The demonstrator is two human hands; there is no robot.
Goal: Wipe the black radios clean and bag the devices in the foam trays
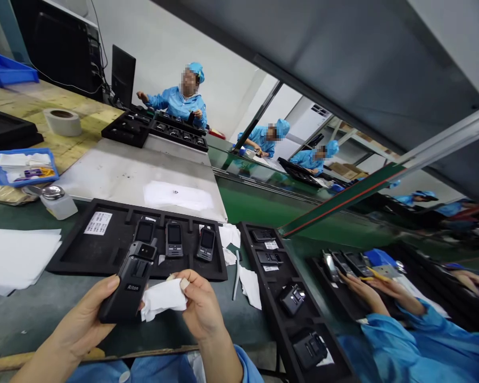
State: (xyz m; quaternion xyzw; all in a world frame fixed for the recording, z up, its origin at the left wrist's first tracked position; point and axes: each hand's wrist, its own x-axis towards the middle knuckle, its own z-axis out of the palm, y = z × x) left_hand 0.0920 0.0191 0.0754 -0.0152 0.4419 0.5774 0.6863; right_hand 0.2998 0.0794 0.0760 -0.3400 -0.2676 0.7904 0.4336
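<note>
I'm gripping a black Riton handset [131, 282] in my left hand [83, 319], just in front of the foam tray [83, 255]. My right hand [201, 306] is pinching a white wipe [162, 299] against it. Probably mid-wipe: three handsets [174, 238] are sitting in the tray, other slots unfilled.

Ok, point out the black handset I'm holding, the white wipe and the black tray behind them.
black handset [131, 276]: head view, mid body, just above the label.
white wipe [162, 299]: head view, middle of the crumpled sheet.
black tray [83, 255]: head view, bare floor of its left recess.
</note>
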